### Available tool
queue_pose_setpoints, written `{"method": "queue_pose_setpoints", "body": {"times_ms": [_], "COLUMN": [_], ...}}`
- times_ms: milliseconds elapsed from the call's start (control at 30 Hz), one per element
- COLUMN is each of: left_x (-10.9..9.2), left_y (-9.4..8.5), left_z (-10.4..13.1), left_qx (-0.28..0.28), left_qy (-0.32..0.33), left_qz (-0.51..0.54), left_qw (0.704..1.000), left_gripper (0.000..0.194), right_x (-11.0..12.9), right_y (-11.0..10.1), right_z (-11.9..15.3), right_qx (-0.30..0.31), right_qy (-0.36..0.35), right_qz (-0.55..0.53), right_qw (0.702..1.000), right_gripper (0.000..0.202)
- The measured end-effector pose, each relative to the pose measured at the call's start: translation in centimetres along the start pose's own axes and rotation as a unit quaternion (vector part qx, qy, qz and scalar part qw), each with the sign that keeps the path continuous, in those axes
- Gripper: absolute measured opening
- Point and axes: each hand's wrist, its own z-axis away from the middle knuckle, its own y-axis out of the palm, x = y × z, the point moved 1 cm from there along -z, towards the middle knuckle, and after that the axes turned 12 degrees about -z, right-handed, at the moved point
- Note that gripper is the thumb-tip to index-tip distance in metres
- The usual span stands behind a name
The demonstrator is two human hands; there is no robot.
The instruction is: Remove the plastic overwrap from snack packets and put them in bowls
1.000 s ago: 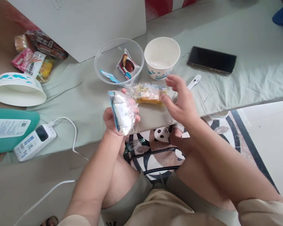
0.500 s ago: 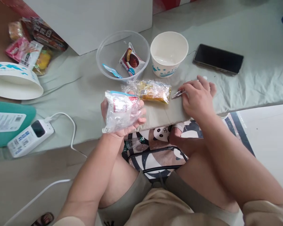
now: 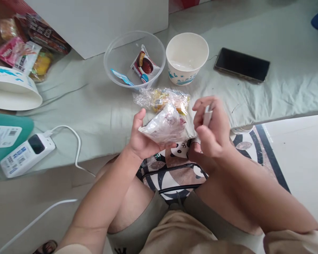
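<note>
Beyond the table edge [image 3: 228, 123], left hand [image 3: 140, 139] clasps packet [image 3: 165, 125].

Glossy crinkled plastic packet [image 3: 165, 125], clear plastic bowl [image 3: 113, 70], matt wrinkled cloth [image 3: 95, 106].

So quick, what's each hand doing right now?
Left hand: closed on a clear snack packet.
Right hand: closed on a small white tool.
</note>
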Motion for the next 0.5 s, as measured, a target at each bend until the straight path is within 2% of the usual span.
{"method": "queue_pose_setpoints", "body": {"times_ms": [67,100,233,300,367,500], "left_x": [0.4,0.5,0.7,0.8,1.0,1.7], "left_y": [0.1,0.0,-0.3,-0.6,-0.8,-1.1], "left_z": [-0.2,-0.3,-0.4,-0.4,-0.4,-0.7], "left_qx": [0.006,0.007,0.022,0.043,0.053,0.03], "left_qy": [0.009,0.009,0.001,0.006,0.014,0.049], "left_qz": [-0.012,-0.015,-0.033,-0.06,-0.117,-0.227], "left_qw": [1.0,1.0,0.999,0.997,0.992,0.972], "left_gripper": [0.083,0.082,0.082,0.082,0.073,0.057], "right_x": [0.4,0.5,0.4,0.5,0.6,0.8], "right_y": [0.3,0.4,0.3,0.1,0.0,0.4], "right_z": [-0.7,-1.0,-1.7,-1.8,-1.9,-1.7], "right_qx": [0.018,0.032,0.071,0.039,-0.01,-0.062], "right_qy": [-0.009,0.013,0.192,0.242,0.274,0.322], "right_qz": [-0.011,-0.01,-0.042,-0.078,-0.123,-0.208], "right_qw": [1.0,0.999,0.978,0.966,0.954,0.922], "right_gripper": [0.049,0.051,0.046,0.05,0.051,0.048]}}
